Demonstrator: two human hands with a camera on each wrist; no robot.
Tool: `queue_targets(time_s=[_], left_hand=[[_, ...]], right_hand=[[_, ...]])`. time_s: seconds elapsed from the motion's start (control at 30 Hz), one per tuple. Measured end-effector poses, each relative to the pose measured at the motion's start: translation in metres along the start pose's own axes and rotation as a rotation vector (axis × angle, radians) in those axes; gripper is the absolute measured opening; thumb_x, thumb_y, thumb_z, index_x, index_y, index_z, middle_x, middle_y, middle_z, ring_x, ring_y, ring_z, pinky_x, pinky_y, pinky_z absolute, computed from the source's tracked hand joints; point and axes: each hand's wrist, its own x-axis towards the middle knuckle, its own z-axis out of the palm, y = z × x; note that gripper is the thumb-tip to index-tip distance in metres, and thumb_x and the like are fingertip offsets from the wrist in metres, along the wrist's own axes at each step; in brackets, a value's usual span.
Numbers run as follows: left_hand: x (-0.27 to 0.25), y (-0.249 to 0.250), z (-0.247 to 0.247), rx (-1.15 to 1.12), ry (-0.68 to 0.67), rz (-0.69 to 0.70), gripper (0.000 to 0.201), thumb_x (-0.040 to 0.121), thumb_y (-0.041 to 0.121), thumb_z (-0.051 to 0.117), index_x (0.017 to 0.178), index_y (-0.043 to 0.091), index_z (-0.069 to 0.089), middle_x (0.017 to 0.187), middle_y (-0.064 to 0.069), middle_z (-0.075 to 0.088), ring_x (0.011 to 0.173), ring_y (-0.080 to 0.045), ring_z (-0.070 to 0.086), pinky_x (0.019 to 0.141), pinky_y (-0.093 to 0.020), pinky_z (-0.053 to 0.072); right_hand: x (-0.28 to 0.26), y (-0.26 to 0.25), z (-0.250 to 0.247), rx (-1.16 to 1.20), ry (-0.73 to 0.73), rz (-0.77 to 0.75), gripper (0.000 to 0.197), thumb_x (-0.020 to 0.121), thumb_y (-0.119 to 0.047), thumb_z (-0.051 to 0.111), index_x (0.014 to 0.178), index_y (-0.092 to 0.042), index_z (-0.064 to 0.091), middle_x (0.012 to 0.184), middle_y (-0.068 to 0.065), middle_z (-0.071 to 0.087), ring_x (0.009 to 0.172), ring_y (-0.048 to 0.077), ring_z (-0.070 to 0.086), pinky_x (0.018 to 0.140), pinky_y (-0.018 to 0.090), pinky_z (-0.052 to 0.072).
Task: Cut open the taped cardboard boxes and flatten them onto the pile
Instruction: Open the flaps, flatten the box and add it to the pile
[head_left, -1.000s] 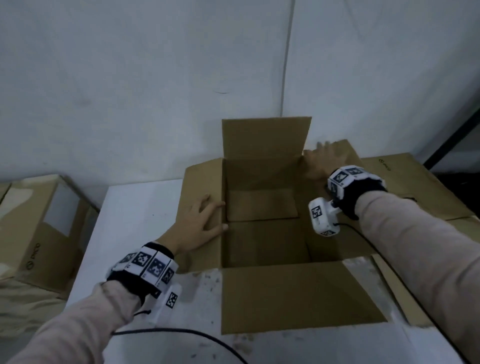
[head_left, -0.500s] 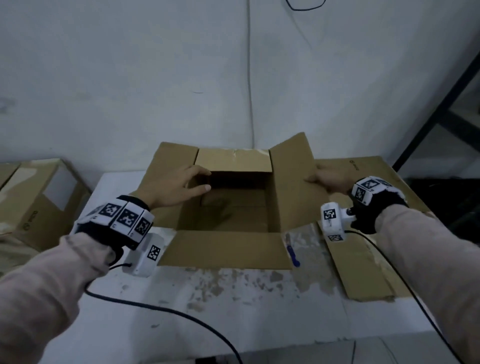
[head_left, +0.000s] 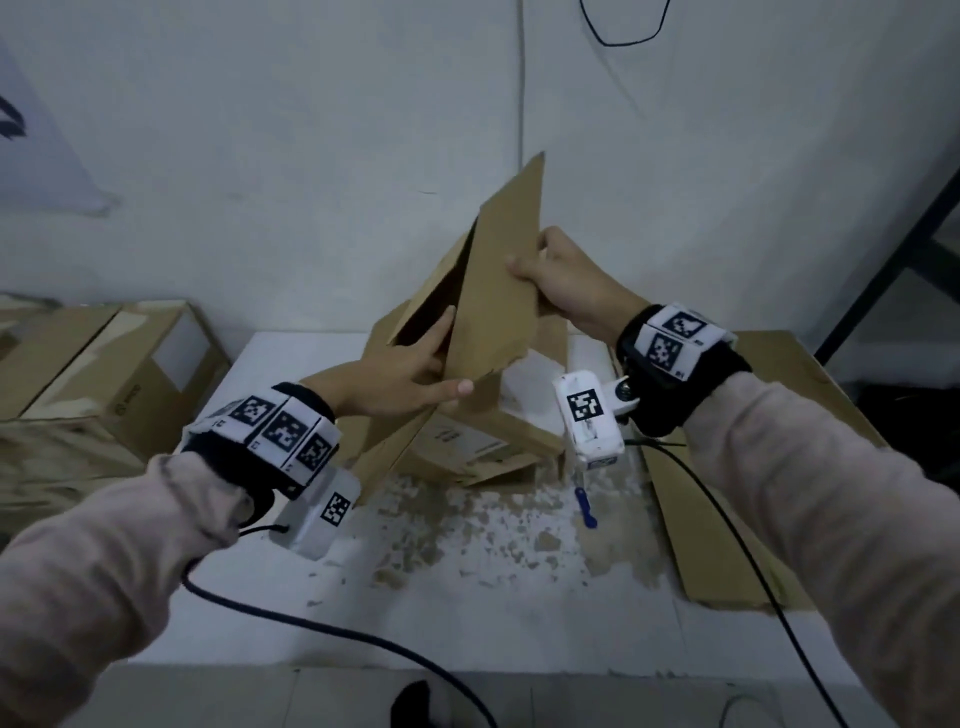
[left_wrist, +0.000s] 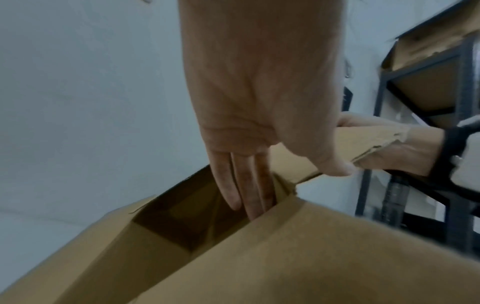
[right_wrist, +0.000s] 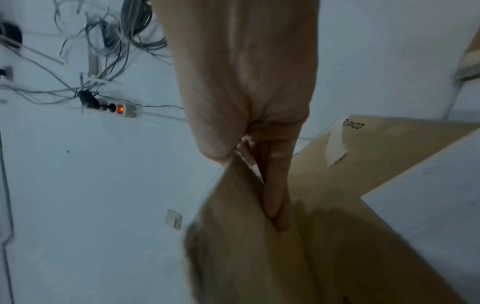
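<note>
An opened brown cardboard box is lifted off the white table, tilted, its flaps hanging. My left hand grips one wall of it, fingers inside the opening and thumb outside; the left wrist view shows those fingers reaching into the box. My right hand pinches the raised flap at its right edge, thumb in front and fingers behind; in the right wrist view the fingers lie along the cardboard. A small blue cutter lies on the table below the right wrist.
Flattened cardboard lies on the table's right side. Taped closed boxes are stacked off the table's left edge. A dark metal shelf frame stands at the right. The wall is close behind. Wrist cables trail over the table's front.
The box sat open on the table with both hands at its flaps. Both hands have now lifted it and tipped it up, and its walls are folding together.
</note>
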Motion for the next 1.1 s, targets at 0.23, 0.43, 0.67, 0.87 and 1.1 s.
queue_targets(time_s=[0.23, 0.43, 0.67, 0.87, 1.1], left_hand=[[-0.008, -0.034, -0.005, 0.175, 0.268, -0.031, 0.057, 0.103, 0.030, 0.029, 0.153, 0.021, 0.002, 0.123, -0.025, 0.058, 0.098, -0.030, 0.056, 0.073, -0.024, 0.038], [-0.006, -0.089, -0.031, 0.183, 0.281, -0.148, 0.055, 0.104, 0.030, 0.028, 0.152, 0.028, 0.002, 0.130, -0.022, 0.055, 0.110, -0.034, 0.057, 0.092, -0.030, 0.036], [-0.021, -0.119, -0.033, 0.079, 0.355, -0.231, 0.046, 0.104, 0.025, 0.028, 0.149, 0.019, 0.021, 0.138, -0.016, 0.049, 0.118, -0.030, 0.051, 0.089, -0.027, 0.032], [-0.027, -0.109, -0.049, -0.214, 0.696, -0.128, 0.045, 0.095, 0.033, 0.054, 0.134, 0.012, 0.046, 0.120, 0.007, 0.055, 0.106, -0.006, 0.052, 0.094, -0.027, 0.044], [0.008, -0.105, -0.042, -0.583, 0.963, -0.093, 0.122, 0.063, 0.060, 0.077, 0.151, 0.016, 0.005, 0.154, -0.002, 0.025, 0.137, -0.015, 0.032, 0.115, -0.039, 0.029]], right_hand=[[0.014, 0.029, 0.009, -0.052, 0.040, 0.063, 0.046, 0.098, -0.052, 0.035, 0.121, -0.014, 0.047, 0.103, 0.007, 0.066, 0.091, 0.020, 0.065, 0.078, 0.035, 0.055], [0.029, 0.106, 0.016, -0.191, -0.012, 0.480, 0.070, 0.094, -0.059, 0.036, 0.143, -0.010, 0.027, 0.136, 0.014, 0.044, 0.120, 0.031, 0.047, 0.099, 0.045, 0.043], [0.057, 0.162, 0.051, 0.006, -0.137, 0.560, 0.119, 0.036, -0.088, 0.064, 0.129, -0.015, 0.053, 0.127, 0.014, 0.060, 0.110, 0.032, 0.060, 0.097, 0.049, 0.048], [0.063, 0.126, 0.053, 0.208, 0.256, 0.382, 0.059, 0.060, -0.037, 0.088, 0.103, -0.003, 0.066, 0.101, 0.010, 0.071, 0.084, 0.022, 0.070, 0.065, 0.031, 0.058], [0.074, 0.034, 0.067, 0.241, 0.048, 0.044, 0.040, 0.090, -0.023, 0.061, 0.127, -0.012, 0.051, 0.117, 0.010, 0.062, 0.093, 0.023, 0.066, 0.078, 0.034, 0.058]])
